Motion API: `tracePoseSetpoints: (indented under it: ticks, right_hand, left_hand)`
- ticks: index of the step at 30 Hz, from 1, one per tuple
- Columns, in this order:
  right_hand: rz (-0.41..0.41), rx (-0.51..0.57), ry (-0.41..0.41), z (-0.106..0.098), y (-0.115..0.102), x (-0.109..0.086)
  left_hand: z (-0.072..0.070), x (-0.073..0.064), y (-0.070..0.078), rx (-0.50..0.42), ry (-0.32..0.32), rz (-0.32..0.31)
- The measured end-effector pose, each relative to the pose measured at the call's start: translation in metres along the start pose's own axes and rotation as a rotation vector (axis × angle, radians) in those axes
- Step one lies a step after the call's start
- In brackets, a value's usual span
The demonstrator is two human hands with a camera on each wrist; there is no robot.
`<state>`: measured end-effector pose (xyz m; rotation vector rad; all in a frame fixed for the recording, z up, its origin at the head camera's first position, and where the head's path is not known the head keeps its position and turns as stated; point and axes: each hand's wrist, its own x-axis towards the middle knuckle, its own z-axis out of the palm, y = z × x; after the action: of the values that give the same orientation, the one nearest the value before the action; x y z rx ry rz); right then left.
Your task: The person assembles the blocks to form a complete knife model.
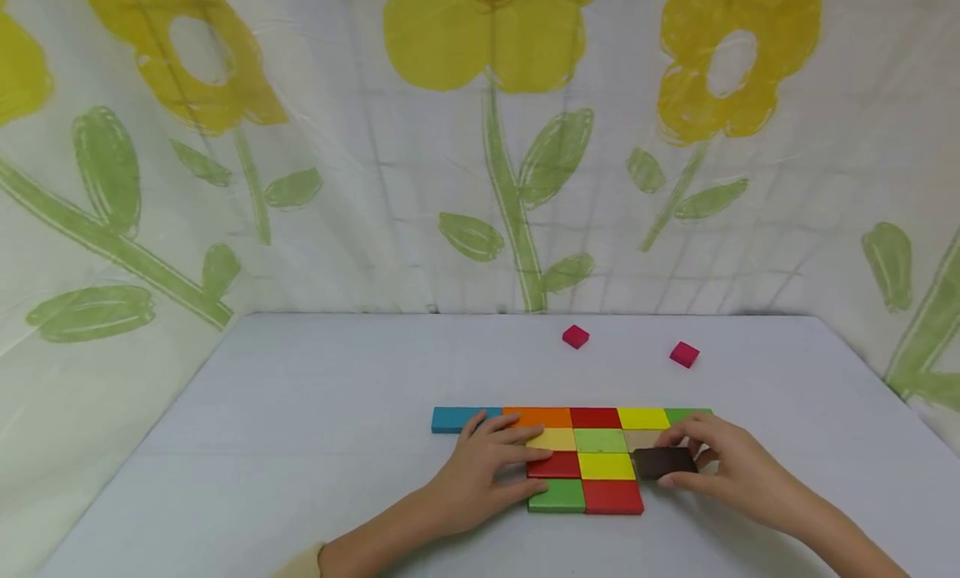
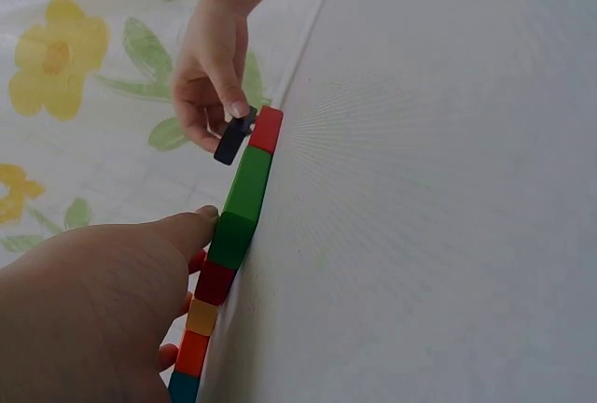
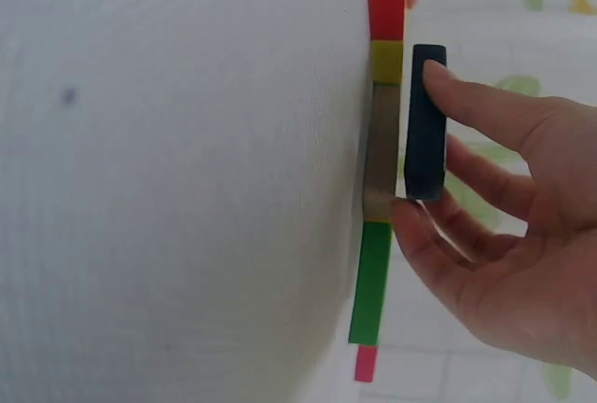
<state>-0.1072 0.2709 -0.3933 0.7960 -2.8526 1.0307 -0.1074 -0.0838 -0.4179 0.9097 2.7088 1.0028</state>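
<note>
My right hand point(image 1: 731, 465) pinches a dark brown block point(image 1: 663, 463) between thumb and fingers. In the right wrist view that block point(image 3: 426, 128) is raised off the table, apart from the tan block point(image 3: 381, 151). Flat coloured blocks lie edge to edge in several rows. My left hand point(image 1: 487, 474) rests along their left side, its extended fingers touching the lower green block point(image 1: 557, 496), a dark red block point(image 1: 558, 465) and the pale orange block point(image 1: 555, 439). The dark block is held beside the third row's yellow block point(image 1: 607, 466), right of the bright red block point(image 1: 612, 496).
The back row runs from a blue block point(image 1: 456, 420) through orange point(image 1: 543, 417) to green at the right. Two small crimson blocks, one point(image 1: 576, 336) near the far edge and another point(image 1: 685, 355) farther right, lie loose. A flower-printed curtain point(image 1: 337, 253) hangs behind the white table point(image 1: 300, 395).
</note>
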Motion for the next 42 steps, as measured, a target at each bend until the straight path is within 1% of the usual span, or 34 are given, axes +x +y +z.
tracePoseSetpoints:
  ticks: [2,5,8,14,18,26,30,33,38,42]
  right_hand:
    - [0.0,-0.007,0.005,0.001,0.0,0.0]
    - [0.026,-0.019,0.008,0.002,-0.001,0.001]
    - [0.054,-0.028,0.001,0.004,-0.001,0.001]
    - [0.074,-0.037,-0.014,0.007,0.0,0.002]
    - [0.103,-0.041,-0.033,0.008,0.0,0.003]
    - [0.101,-0.054,-0.038,0.008,0.0,0.003]
    - [0.102,-0.061,-0.059,0.006,0.003,0.001]
    - [0.121,-0.044,-0.099,0.002,0.005,0.001]
    - [0.138,-0.02,-0.155,-0.003,0.007,0.0]
    - [0.142,-0.016,-0.174,-0.005,0.007,0.001]
  left_hand:
    - [0.0,0.0,0.0,0.003,0.002,-0.001]
    - [0.0,0.0,0.0,0.004,0.005,0.0]
    - [0.0,0.0,0.0,0.005,0.005,0.0]
    - [0.0,0.0,0.001,0.005,0.01,0.006]
    - [0.0,0.0,0.0,-0.001,0.013,0.013]
    - [-0.001,-0.001,0.001,-0.003,0.007,0.005]
    - [-0.002,-0.001,0.002,-0.007,0.01,0.012]
    - [-0.003,-0.001,0.003,-0.006,0.01,0.014]
    - [-0.002,-0.001,0.002,0.005,0.004,0.004]
    - [-0.001,0.0,0.002,0.011,-0.002,-0.004]
